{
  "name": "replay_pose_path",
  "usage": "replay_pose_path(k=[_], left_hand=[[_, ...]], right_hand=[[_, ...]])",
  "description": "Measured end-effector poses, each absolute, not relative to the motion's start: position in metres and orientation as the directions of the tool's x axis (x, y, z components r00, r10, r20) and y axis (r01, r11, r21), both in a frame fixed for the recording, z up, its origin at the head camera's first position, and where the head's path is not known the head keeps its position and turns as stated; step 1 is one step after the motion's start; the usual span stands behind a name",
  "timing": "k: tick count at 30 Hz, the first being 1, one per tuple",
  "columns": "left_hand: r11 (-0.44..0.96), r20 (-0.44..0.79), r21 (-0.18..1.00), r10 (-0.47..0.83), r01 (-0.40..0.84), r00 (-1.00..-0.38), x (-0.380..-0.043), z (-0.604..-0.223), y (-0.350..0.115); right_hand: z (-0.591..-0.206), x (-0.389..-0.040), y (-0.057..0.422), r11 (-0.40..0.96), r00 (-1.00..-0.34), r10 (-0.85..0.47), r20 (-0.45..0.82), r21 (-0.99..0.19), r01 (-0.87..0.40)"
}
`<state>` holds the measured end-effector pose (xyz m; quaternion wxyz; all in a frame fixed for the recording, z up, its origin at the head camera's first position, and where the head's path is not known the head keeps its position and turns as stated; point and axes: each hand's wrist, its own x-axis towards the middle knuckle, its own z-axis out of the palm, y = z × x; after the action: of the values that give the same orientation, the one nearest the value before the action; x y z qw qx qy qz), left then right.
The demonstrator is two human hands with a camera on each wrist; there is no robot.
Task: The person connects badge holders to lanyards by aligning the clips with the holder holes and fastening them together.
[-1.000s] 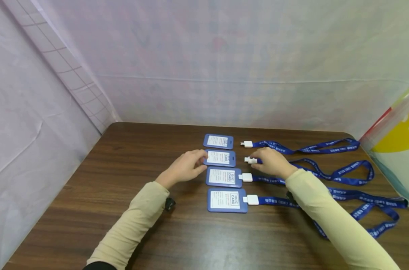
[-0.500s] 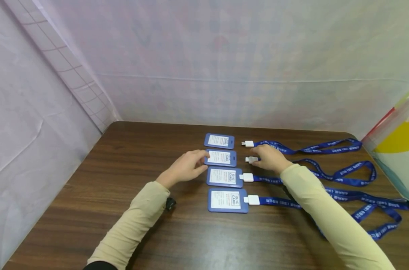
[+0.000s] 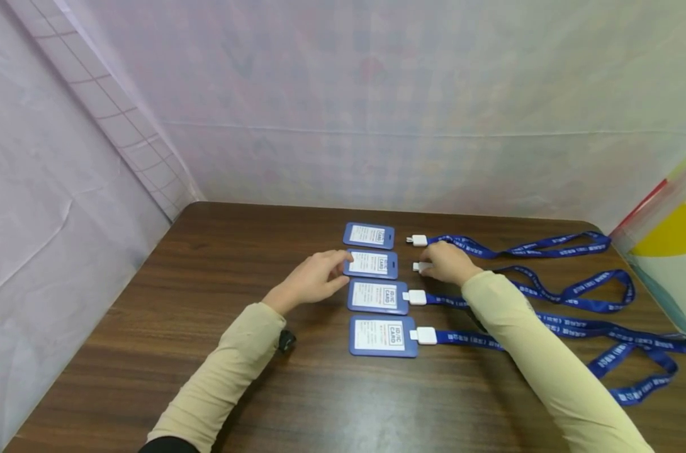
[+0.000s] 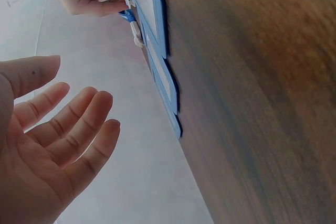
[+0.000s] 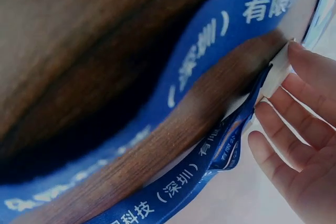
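Note:
My left hand [image 3: 311,280] hovers beside the left end of the second blue badge holder [image 3: 371,263] from the back, its fingers loosely bent. In the left wrist view that hand [image 4: 63,135] holds nothing and stands apart from the holders. With thumb and fingers, my right hand [image 3: 449,263] pinches the white clip [image 5: 277,74] of the second lanyard, whose tip lies a short gap right of that holder. The backmost holder [image 3: 368,235] lies apart from its lanyard clip [image 3: 419,240]. Both nearer holders [image 3: 378,296] join their lanyards' white clips.
Blue lanyard straps [image 3: 569,246] with white lettering spread across the right side of the brown wooden table [image 3: 235,251]. The front holder [image 3: 383,336] lies nearest me. A pale curtain [image 3: 377,126] hangs behind the table's back edge.
My right hand has shifted slightly left along the second lanyard's clip and now covers more of it. The left hand stays nearly still.

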<state>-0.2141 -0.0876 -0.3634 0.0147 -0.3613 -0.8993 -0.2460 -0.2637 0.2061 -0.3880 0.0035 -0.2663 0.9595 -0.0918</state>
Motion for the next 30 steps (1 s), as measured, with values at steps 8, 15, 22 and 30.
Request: replay_pose_path(k=[8,15,22,30], left_hand=[[0.625,0.190,0.443,0.636,0.643,-0.748,-0.221,-0.364,-0.085],[0.628,0.180,0.450,0.633,0.635,-0.753,-0.231,-0.365,-0.080],[0.673,0.157,0.399,0.619,0.623,-0.769,-0.242,-0.365,-0.074],[0.736,0.103,0.332,0.593,0.589,-0.799,-0.258,-0.369,-0.067]], right_hand=[[-0.386,-0.263,0.204,0.843,-0.862,-0.507,0.021,-0.196,-0.501],[-0.384,-0.264,0.202,0.851,-0.867,-0.498,0.004,-0.188,-0.489],[-0.386,-0.265,0.202,0.857,-0.875,-0.484,0.020,-0.192,-0.478],[-0.386,-0.266,0.203,0.867,-0.883,-0.470,-0.006,-0.189,-0.460]])
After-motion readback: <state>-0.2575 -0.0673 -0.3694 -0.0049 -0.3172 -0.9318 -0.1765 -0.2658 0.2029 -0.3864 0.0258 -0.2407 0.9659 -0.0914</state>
